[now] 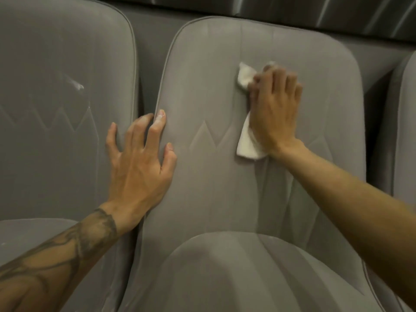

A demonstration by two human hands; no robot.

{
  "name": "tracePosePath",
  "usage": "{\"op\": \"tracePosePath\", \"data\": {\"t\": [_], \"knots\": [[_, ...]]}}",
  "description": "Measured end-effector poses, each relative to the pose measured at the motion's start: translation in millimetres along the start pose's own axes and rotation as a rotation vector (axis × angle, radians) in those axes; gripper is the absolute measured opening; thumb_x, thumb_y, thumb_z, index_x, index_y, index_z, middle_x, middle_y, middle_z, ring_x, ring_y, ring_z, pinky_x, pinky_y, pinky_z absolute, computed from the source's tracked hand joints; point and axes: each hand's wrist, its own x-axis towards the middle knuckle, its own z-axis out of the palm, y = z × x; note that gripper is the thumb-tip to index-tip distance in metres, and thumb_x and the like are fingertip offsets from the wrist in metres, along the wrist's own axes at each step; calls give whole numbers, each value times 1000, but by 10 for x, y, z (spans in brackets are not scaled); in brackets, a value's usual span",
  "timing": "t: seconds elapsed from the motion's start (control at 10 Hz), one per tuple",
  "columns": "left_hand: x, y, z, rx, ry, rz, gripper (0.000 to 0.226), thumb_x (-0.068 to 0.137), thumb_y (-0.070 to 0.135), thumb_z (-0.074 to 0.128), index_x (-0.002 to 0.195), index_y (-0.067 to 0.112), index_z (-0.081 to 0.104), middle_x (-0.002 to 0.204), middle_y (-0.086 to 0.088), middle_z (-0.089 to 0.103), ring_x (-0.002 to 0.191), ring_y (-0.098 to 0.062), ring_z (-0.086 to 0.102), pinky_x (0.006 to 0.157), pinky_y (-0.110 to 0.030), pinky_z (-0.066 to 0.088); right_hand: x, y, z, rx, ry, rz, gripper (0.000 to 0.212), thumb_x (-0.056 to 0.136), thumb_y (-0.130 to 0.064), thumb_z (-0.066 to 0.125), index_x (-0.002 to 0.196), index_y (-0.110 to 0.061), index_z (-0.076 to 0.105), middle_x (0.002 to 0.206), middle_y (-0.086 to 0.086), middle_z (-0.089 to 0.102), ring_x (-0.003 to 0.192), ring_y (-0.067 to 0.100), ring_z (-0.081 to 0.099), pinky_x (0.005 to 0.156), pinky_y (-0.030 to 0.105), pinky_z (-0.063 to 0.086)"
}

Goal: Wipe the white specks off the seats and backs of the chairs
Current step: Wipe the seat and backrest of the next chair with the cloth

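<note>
Now | three chairs | one cloth under right hand | left hand resting

Grey chair back upright — white cloth pressed flat.

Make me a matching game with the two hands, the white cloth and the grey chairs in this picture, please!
Column one:
1. white folded cloth
2. left hand, the one with the tattooed forearm
3. right hand
4. grey fabric chair back on the left

Column two:
A. has a white smear on it
B. presses flat on top of the cloth
C. rests with spread fingers at the left edge of the middle grey chair back
D. lies between a hand and the middle chair back

Pairs: 1-D, 2-C, 3-B, 4-A.
</note>
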Motion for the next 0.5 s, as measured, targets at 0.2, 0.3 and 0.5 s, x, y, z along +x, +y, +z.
{"op": "tracePosePath", "data": {"t": [0.2, 0.3, 0.5], "knots": [[-10, -1, 6, -7, 1, 2, 59, 100, 37, 42, 157, 23, 33, 151, -5, 44, 142, -23, 43, 126, -57, 7, -953, -476, -233, 169, -133, -3, 16, 106, -25, 44, 106, -12, 53, 113, 16, 50, 99, 35, 49, 87, 45, 37], [-8, 3, 2, 2, -8, 4, 60, 100, 37, 41, 158, 23, 32, 151, -6, 45, 143, -24, 43, 126, -58, 7, -1606, -636, -460, 313, -300, -290, 13, 103, -27, 53, 110, -17, 56, 116, 8, 53, 104, 33, 51, 92, 42, 38], [-3, 3, 1, 22, 1, 15, 59, 100, 35, 44, 157, 22, 34, 150, -5, 46, 142, -23, 44, 126, -58, 8, -411, -500, -140, 201, -120, -167, 16, 104, -25, 46, 107, -12, 54, 110, 18, 58, 95, 35, 52, 82, 44, 38]]}}
